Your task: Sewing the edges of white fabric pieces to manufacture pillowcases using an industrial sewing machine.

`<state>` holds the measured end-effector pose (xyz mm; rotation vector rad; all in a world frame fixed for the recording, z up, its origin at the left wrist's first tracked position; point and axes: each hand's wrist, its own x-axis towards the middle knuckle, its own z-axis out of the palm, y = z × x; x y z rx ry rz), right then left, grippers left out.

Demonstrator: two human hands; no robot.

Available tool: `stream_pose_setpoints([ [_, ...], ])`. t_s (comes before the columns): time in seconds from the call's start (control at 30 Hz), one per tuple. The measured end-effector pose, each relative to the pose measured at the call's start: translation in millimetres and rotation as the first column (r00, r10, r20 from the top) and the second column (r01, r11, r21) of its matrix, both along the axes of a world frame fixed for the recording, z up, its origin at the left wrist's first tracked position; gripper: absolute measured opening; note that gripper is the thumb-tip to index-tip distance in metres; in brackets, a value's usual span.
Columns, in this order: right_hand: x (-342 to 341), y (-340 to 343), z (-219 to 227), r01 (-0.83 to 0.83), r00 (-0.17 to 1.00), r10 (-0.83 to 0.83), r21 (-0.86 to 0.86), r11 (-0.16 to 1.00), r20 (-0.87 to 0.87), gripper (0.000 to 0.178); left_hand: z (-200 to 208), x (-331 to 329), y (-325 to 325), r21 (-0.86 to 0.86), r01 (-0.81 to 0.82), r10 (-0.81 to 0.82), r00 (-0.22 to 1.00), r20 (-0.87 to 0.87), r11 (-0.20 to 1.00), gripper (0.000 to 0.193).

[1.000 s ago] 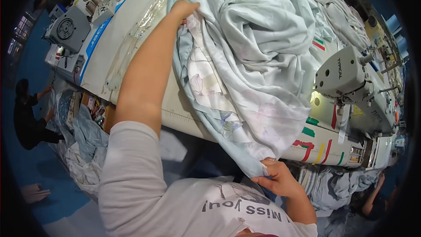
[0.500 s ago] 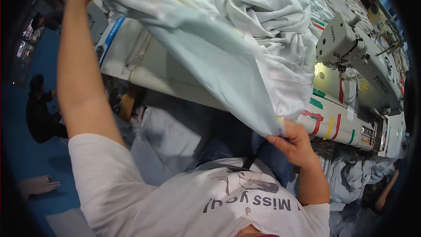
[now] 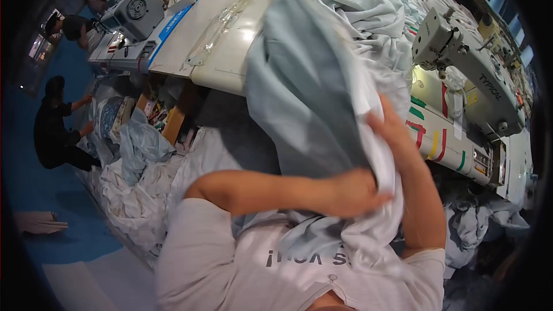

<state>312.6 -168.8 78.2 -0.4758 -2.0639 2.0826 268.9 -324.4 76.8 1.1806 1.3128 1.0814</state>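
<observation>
A large pale green-grey cloth [image 3: 305,80] hangs in front of me, from the table down to my chest, with its whitish side turned out along the right edge. My left hand [image 3: 358,193] reaches across my body and is closed on the cloth near its right edge; motion blurs its fingers. Higher up, my right hand [image 3: 387,122] grips the whitish edge, partly blurred. Folds hang below my left forearm against my shirt. The far part of the cloth runs into a crumpled pale heap [image 3: 357,0] on the table.
To the right stands a white sewing machine [image 3: 469,66] on a table marked with coloured tape strips [image 3: 440,144]. Another sewing machine [image 3: 135,14] is at the far left. A wooden drawer [image 3: 175,112] and piled pale fabric [image 3: 138,196] lie below the table. A person in dark clothes [image 3: 55,126] works at left.
My left hand has swung from the far upper left down and right, close to my right hand. My right hand has risen. The stretched cloth has gathered into a hanging bundle.
</observation>
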Motion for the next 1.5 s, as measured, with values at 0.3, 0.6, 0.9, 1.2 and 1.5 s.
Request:
stream_pose_setpoints([
  [0.3, 14, -12, -27, 0.032, 0.997, -0.007, 0.318, 0.948, -0.082, 0.027, -10, -184, 78, -0.237, -0.559, 0.603, 0.682, 0.413, 0.795, 0.04],
  [0.6, 90, -17, 37, -0.514, 0.791, 0.611, 0.525, 0.678, -0.014, 0.039, 34, -471, 106, 0.616, -0.286, -0.253, 0.726, 0.639, 0.734, 0.064],
  [0.9, 353, 82, -124, 0.511, 0.673, -0.444, 0.063, 0.858, 0.592, 0.022, 121, -488, 32, 0.588, -0.667, 0.33, 0.741, 0.585, 0.458, 0.058],
  [1.2, 583, 126, -277, -0.021, -0.088, -0.838, 0.84, 0.542, 0.539, 0.05, -19, -510, -10, 0.047, -0.989, 0.856, 0.144, 0.496, 0.139, 0.049],
  [1.5, 96, 19, -65, 0.231, 0.966, -0.223, 0.826, 0.515, -0.131, 0.028, -74, -355, -155, -0.206, -0.878, 0.76, 0.231, 0.607, 0.431, 0.033],
])
